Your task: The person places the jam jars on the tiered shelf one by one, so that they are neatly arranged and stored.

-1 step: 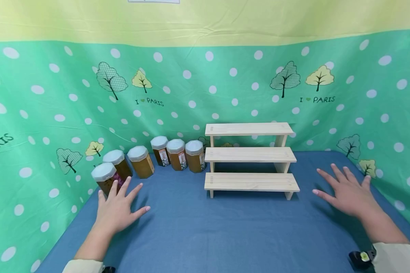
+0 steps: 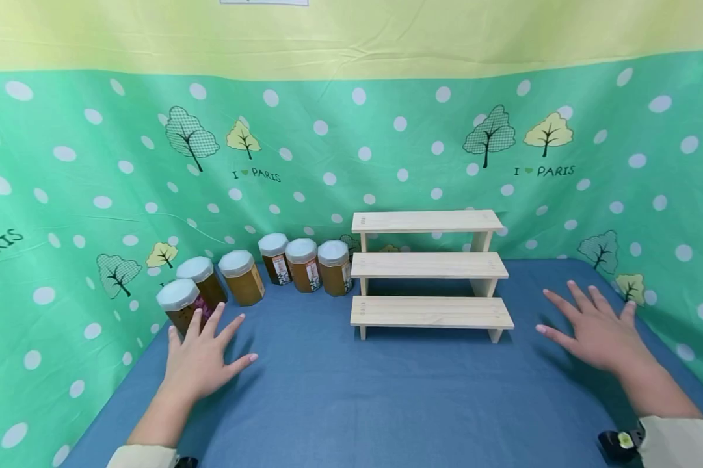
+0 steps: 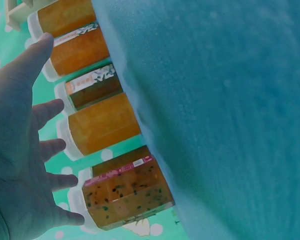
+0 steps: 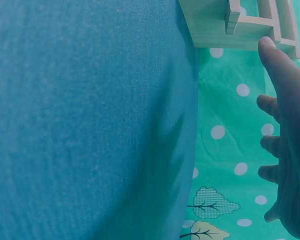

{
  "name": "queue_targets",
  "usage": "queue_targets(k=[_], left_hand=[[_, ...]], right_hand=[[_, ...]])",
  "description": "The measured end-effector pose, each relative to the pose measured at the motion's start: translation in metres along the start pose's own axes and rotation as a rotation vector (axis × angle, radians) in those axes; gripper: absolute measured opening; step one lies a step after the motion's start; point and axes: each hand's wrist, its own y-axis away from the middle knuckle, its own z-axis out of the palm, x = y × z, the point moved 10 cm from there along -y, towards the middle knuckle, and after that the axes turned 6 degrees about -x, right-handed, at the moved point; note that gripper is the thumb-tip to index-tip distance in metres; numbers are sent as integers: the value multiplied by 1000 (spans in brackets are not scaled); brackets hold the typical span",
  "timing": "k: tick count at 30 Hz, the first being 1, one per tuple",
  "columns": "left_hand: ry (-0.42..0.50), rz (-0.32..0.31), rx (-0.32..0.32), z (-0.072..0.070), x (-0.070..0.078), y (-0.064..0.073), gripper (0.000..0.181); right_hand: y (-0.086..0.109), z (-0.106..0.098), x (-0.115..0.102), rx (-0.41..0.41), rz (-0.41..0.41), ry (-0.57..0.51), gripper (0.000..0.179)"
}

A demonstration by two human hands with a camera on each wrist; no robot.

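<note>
My left hand (image 2: 198, 361) is spread above the blue cloth, fingers apart and holding nothing. Its fingertips overlap the nearest jar (image 2: 178, 304), which has a white lid and dark seeds showing inside in the left wrist view. Behind that one stand a dark amber jar (image 2: 209, 289) and a golden jar (image 2: 244, 286). Farther back, three labelled jars (image 2: 304, 266) form a row. On the other side, my right hand (image 2: 603, 331) hovers with spread fingers, nothing in it, casting a shadow. A three-tier wooden shelf (image 2: 430, 265) stands to its left, its tiers bare.
Blue cloth (image 2: 351, 403) covers the table. A green dotted curtain (image 2: 328, 143) with tree prints hangs behind and along both sides. Dark devices (image 2: 620, 445) are strapped at the wrists, beside pale sleeves (image 2: 679, 442).
</note>
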Motion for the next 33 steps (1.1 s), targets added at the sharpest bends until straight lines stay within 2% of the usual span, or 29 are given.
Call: queue_targets(k=[7, 14, 21, 33], left_hand=[[6, -8, -6, 1, -1, -1, 85], [13, -15, -2, 0, -3, 0, 85], [29, -10, 29, -5, -3, 3, 85], [81, -8, 92, -13, -5, 11, 84]], right_hand=[[0, 1, 2, -26, 1, -2, 85], [2, 0, 0, 0, -2, -5, 86], [7, 1, -1, 21, 6, -19, 86], [13, 5, -2, 78, -26, -97, 85]])
